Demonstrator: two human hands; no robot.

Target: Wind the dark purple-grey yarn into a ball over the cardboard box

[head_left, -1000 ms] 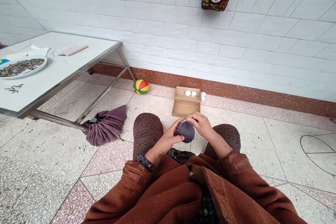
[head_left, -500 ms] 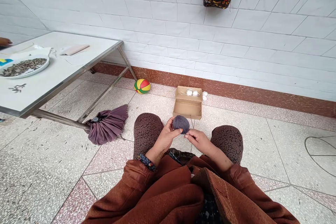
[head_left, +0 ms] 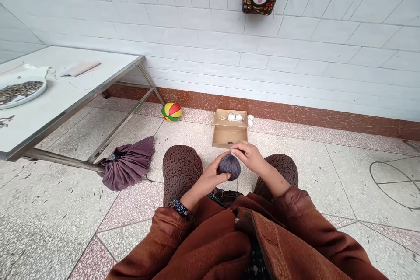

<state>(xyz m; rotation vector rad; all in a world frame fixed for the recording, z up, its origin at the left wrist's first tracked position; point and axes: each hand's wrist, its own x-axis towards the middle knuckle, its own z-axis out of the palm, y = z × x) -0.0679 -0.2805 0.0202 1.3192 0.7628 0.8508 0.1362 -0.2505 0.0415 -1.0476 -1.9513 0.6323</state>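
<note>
1. Purple-grey yarn, wound into a rounded ball (head_left: 229, 168), sits between the person's two hands, above the gap between the knees (head_left: 181, 169).
2. The left hand (head_left: 210, 178) has a firm, curved grip around the ball, thumb along the near side and fingers behind; it is closed as far as the ball allows.
3. The right hand (head_left: 252, 158) has its thumb and fingers drawn together in a pinch touching the ball's top; whether a strand lies in that grip is too fine to tell.
4. The step in hand looks like working the yarn around the ball, one hand carrying it, the other tending the surface.
5. Another turn would call for a steady left grip, a light rolling of the ball and even tension from the right; pulled too hard, the wraps could slip.
6. Just beyond the hands, an open cardboard box (head_left: 225, 136) lies on the floor (head_left: 305, 170), a small dark bit (head_left: 230, 143) in its near half and two white balls (head_left: 231, 116) in the far half.
7. The worktop (head_left: 62, 103) stands well apart, to the left.
</note>
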